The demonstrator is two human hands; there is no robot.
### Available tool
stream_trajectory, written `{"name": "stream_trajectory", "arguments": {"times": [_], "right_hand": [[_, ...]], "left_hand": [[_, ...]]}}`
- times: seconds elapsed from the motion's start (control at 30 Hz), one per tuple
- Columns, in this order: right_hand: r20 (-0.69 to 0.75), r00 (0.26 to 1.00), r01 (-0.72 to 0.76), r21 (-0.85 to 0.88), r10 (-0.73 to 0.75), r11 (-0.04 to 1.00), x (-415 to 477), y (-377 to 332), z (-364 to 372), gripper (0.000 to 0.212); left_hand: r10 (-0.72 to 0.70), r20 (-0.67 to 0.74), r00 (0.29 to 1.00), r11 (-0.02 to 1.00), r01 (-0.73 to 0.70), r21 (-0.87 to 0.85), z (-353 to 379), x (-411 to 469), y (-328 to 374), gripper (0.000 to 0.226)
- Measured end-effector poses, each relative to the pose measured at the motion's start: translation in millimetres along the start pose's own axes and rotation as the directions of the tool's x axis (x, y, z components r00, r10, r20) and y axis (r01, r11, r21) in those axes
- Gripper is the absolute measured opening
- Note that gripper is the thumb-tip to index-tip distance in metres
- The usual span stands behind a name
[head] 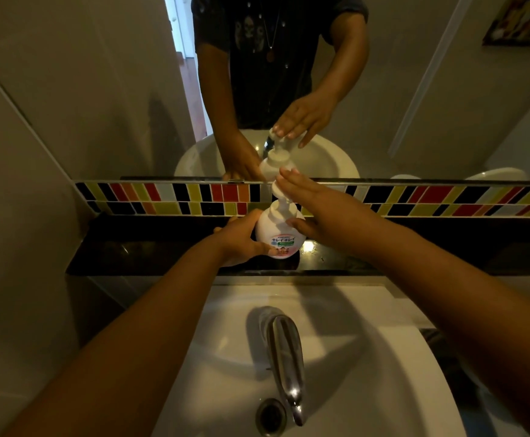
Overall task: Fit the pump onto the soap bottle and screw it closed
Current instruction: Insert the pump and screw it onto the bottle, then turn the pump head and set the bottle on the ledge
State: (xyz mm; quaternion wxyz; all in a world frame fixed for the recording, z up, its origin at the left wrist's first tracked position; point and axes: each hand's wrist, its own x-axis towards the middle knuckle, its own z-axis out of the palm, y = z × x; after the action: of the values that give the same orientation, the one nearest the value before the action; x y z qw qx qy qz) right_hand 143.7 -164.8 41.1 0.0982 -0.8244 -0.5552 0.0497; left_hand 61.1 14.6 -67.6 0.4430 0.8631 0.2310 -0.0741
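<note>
The right hand [312, 205] lies flat and open, fingers on the pump [281, 188] head and thumb beside the collar, gripping nothing; the left hand [240, 239] grasps the soap bottle [279, 233] body. The bottle stands on the dark ledge [163, 247], near its front edge, behind the sink [383, 357]. The pump appears seated; whether its collar is fully tightened cannot be told.

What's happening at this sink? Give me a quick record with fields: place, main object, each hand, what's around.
place: bathroom ledge behind a white sink, below a mirror
main object: white soap bottle standing upright on the dark ledge, pump seated on top
left hand: wrapped around the bottle's side, steadying it
right hand: open, fingers on the pump head, thumb near the bottle's shoulder
around: chrome tap, drain, strip of coloured tiles
</note>
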Motion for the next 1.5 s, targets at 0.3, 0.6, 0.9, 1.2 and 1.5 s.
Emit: {"name": "stream_trajectory", "arguments": {"times": [0.3,0.6,0.9,1.2,1.5], "right_hand": [[-0.065,0.940,-0.238,0.580,0.335,0.779,-15.1,15.3,38.3,0.083],[0.011,0.901,-0.292,0.754,0.434,0.588,-14.9,17.4,76.9,0.056],[-0.014,0.882,-0.319,0.719,0.471,0.618,13.0,22.3,77.6,0.057],[-0.062,0.847,-0.369,0.646,0.528,0.668,12.6,29.4,82.8,0.069],[-0.134,0.846,-0.499,0.142,0.517,0.855,-45.7,44.3,100.6,0.060]], "left_hand": [[0.122,-0.032,0.992,0.972,-0.126,-0.199,-12.1,-25.6,16.8,0.102],[0.164,-0.238,0.957,0.926,-0.233,-0.297,5.7,-33.7,6.9,0.065],[0.094,-0.282,0.955,0.937,-0.181,-0.298,-9.0,-19.4,20.7,0.060],[0.148,-0.377,0.914,0.977,-0.195,-0.089,-8.1,-30.9,15.1,0.053],[0.105,-0.467,0.878,0.884,0.133,0.448,7.3,-75.8,-50.4,0.059]]}}
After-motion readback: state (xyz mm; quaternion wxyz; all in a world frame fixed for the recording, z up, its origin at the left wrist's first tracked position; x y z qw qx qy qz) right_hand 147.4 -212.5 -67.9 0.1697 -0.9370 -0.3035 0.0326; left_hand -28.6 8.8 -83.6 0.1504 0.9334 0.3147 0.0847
